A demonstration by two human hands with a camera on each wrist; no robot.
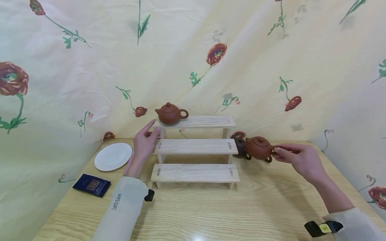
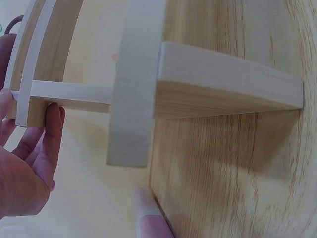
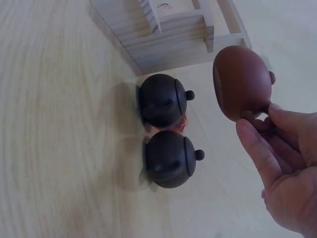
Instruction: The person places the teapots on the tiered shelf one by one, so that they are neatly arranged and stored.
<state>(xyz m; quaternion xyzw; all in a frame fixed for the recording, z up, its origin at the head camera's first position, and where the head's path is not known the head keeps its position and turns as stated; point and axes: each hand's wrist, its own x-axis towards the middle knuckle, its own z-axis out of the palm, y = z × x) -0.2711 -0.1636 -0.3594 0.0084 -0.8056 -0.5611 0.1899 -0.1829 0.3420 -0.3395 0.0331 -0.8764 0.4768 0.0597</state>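
Note:
A three-tier wooden display rack (image 1: 196, 146) stands on the table, with a reddish-brown teapot (image 1: 169, 114) at the left of its top tier. My left hand (image 1: 144, 142) is at the rack's left end. In the left wrist view its fingers (image 2: 52, 129) bracket the end of the top board, close to that teapot. To the right of the rack, my right hand (image 1: 301, 160) pinches the handle of a second reddish-brown teapot (image 1: 259, 148), held up off the table. Behind it are two dark teapots (image 3: 161, 100), side by side, partly hidden in the head view.
A white plate (image 1: 113, 156) and a dark blue packet (image 1: 91, 185) lie on the left of the table (image 1: 187, 211). Something pink (image 2: 153, 225) shows by the left wrist. Flower-printed cloth (image 1: 169, 60) hangs behind and at both sides.

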